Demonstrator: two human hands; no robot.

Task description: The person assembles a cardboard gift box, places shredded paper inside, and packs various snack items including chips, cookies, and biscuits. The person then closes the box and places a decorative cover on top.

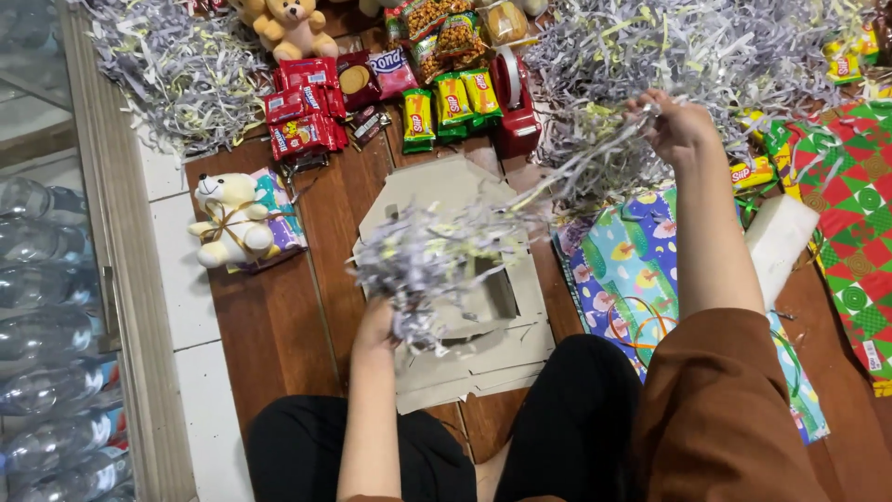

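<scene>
Fingers point(376, 330) clutch tangled grey-white shredded paper point(423, 256), strands stretched rightward.

White teddy bear point(228, 221) with gold ribbon lies left on wood floor point(279, 335), on a small patterned packet. Tan teddy bear point(293, 26) sits at top, just above red snack packs point(302, 110). Yellow-green snack packs point(452, 104) in a row beside a red tape dispenser point(514, 98). Bagged nuts point(444, 30) behind them. Blue floral wrapping paper point(624, 270) spread right of centre; red-green checked wrapping paper point(859, 214) at far right. White foam block point(779, 244) between the two papers. Clear plastic bottles point(42, 316) stacked along left edge, behind a pale frame.
</scene>
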